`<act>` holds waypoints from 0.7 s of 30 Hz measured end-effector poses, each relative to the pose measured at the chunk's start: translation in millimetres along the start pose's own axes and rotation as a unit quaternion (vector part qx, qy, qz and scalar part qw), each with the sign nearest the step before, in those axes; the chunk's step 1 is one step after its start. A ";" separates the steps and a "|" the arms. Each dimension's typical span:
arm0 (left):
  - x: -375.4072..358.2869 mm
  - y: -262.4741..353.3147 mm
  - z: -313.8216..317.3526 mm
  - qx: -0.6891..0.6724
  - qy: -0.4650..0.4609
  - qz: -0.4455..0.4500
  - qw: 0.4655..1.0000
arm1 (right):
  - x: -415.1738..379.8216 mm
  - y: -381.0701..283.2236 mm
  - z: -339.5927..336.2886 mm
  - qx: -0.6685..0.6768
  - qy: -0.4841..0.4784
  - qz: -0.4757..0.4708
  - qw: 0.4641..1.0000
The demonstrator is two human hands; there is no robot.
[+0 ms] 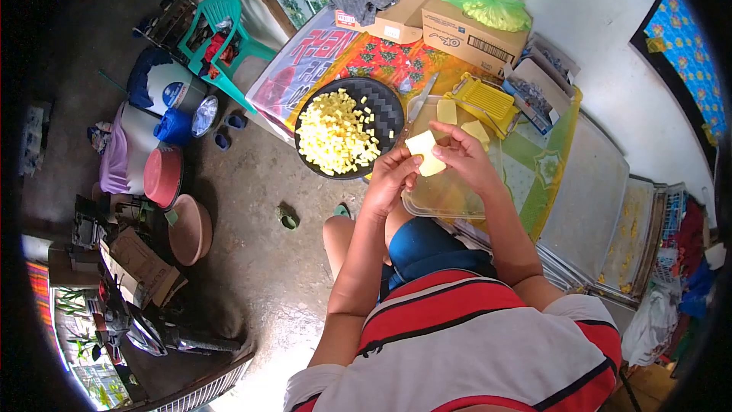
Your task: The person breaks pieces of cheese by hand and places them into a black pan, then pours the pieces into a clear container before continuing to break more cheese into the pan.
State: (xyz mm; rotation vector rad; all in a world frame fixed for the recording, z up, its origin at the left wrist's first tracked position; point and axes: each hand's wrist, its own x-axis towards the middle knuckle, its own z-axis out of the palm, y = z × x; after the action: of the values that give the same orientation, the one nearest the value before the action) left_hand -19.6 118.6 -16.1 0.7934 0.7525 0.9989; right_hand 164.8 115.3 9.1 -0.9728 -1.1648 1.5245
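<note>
Between both hands, over a clear plastic container (446,200), is a pale yellow slab (425,154) with a flat face; its material I cannot make out. My left hand (394,174) pinches the slab's left edge between thumb and fingers. On the right side my right hand (463,154) grips it too, thumb pressed on the edge. More yellow slabs (476,133) lie just beyond. To the left, a round black tray (390,113) holds a heap of small yellow cubes (335,133). A knife (422,99) lies between the tray and the container.
A yellow plastic slotted board (486,103) stands by an open box (537,91). Cardboard boxes (467,37) and a green bag (488,0) line the wall. Metal trays (587,175) lean at right. A green chair (221,19), basins (191,229) and slippers (287,217) are left.
</note>
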 end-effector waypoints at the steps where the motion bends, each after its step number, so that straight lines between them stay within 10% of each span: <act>1: -0.5 0.1 -0.2 -0.003 0.001 0.000 1.000 | -0.4 -0.4 0.3 0.005 -0.001 -0.002 1.000; 21: -3.1 3.6 -0.1 -0.023 -0.016 0.000 1.000 | -0.7 1.2 0.2 0.007 0.009 -0.027 1.000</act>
State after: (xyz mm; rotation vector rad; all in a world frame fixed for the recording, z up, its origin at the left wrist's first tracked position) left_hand -22.3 116.9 -12.6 0.7687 0.6995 0.9986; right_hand 164.5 114.4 8.0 -0.9356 -1.1569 1.4765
